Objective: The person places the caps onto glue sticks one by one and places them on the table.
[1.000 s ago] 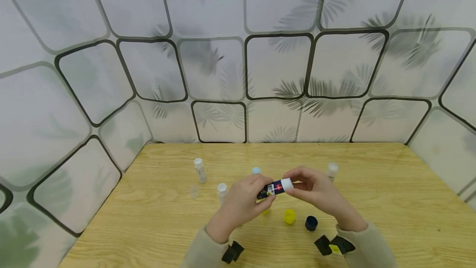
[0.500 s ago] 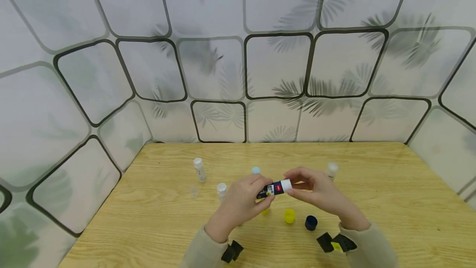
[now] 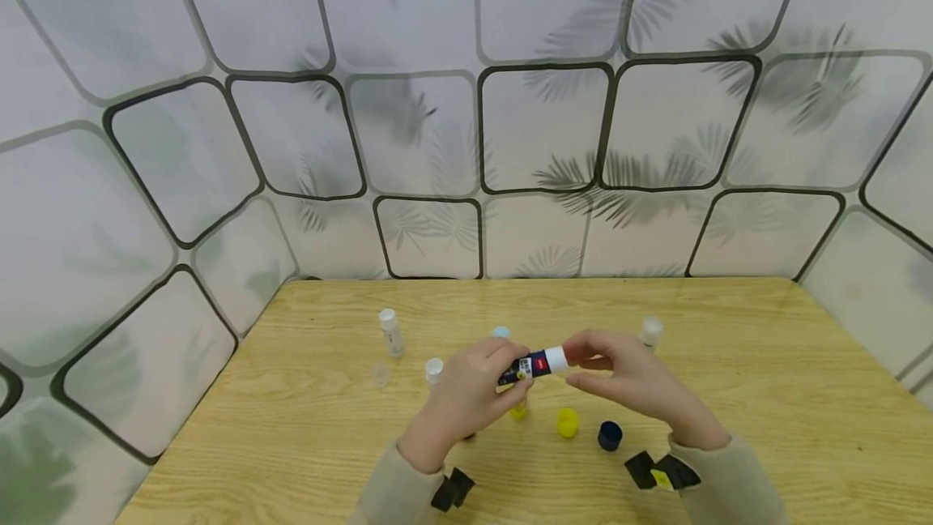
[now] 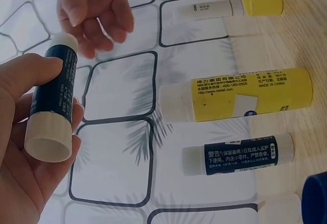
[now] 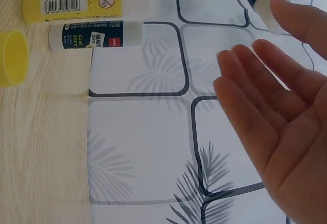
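Observation:
My left hand [image 3: 474, 383] grips a navy glue stick [image 3: 530, 365] with white ends, tilted above the table. In the left wrist view the thumb lies along its label, and one white end [image 4: 48, 137] juts below the fingers. My right hand [image 3: 630, 371] is just right of the other white end [image 3: 556, 359]; its thumb overlaps that end in the right wrist view, while the fingers are extended and spread. A large yellow glue stick [image 4: 286, 95] and a second navy one [image 4: 240, 155] stand beyond, mostly hidden behind my left hand in the head view.
A yellow cap [image 3: 568, 423] and a navy cap [image 3: 610, 436] lie on the wooden table [image 3: 765, 395] nearest me. White tubes stand at the left [image 3: 391, 335], beside my left hand [image 3: 434, 371] and behind my right hand [image 3: 652, 332]. A clear cap [image 3: 381, 375] lies left.
The held glue stick has shifted slightly left with my left hand. My right fingers have come off its white end and spread a little wider.

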{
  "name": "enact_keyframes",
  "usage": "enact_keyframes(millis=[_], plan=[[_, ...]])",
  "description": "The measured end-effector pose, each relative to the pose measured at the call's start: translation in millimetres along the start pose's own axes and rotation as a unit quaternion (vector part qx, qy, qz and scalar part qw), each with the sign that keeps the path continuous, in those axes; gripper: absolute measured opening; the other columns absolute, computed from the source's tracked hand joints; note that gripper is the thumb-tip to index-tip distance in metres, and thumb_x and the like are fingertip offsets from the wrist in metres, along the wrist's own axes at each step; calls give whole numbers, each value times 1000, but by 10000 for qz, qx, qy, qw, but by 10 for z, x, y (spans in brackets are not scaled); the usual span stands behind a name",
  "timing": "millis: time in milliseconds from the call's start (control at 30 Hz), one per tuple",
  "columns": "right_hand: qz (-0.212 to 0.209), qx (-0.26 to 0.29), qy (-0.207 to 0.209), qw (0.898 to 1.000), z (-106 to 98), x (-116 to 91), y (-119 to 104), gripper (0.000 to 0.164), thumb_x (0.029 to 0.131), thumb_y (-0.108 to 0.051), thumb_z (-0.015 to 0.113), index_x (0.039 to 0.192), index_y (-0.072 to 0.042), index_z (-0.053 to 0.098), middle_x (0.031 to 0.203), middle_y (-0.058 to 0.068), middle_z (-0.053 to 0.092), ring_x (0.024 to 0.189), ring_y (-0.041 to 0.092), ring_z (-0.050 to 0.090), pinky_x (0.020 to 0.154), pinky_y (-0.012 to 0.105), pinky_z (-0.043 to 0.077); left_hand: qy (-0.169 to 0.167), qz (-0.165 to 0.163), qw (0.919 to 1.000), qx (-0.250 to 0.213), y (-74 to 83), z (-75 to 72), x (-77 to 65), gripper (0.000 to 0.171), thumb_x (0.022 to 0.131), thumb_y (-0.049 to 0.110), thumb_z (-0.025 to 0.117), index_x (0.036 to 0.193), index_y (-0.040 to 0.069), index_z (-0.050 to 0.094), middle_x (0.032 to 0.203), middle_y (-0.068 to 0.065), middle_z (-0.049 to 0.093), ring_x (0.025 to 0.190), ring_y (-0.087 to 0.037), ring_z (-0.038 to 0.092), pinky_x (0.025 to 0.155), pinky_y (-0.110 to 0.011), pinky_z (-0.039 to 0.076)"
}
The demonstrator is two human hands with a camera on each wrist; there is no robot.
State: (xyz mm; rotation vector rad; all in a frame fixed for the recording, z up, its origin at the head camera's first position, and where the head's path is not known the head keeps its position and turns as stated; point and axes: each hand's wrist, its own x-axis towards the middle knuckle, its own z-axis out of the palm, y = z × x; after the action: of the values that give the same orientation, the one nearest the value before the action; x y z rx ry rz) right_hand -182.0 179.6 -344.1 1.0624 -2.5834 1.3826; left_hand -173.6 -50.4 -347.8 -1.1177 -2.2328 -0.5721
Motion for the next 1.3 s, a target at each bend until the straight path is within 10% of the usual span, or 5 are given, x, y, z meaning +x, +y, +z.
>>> enact_keyframes(millis=[467, 767, 1300], plan=[[512, -1514, -749, 9843, 14, 24, 56, 19, 75, -17, 70, 89, -12, 60, 84, -7, 58, 77, 14, 56, 67, 31, 48, 124, 24, 9997, 201, -44, -47, 1, 26, 75, 22, 70, 96, 8, 62, 86, -1, 60, 71, -7, 56, 61, -15, 46], [1264, -1236, -1630, 9707, 37, -12, 159, 19, 74, -9, 70, 87, -4, 57, 75, 1, 53, 65, 12, 46, 56, 26, 42, 130, -26, 9995, 270, -51, -48, -6, 27, 74, 21, 71, 96, 8, 62, 87, -2, 61, 71, -7, 57, 60, -15, 47], [2394, -1609, -1910, 9382, 125, -66, 200, 26, 67, -4, 71, 86, -7, 54, 74, 5, 49, 63, 20, 42, 54, 35, 38, 211, 102, 9993, 307, -59, -41, -13, 27, 74, 22, 71, 96, 7, 62, 87, -2, 61, 72, -8, 57, 61, -14, 46]])
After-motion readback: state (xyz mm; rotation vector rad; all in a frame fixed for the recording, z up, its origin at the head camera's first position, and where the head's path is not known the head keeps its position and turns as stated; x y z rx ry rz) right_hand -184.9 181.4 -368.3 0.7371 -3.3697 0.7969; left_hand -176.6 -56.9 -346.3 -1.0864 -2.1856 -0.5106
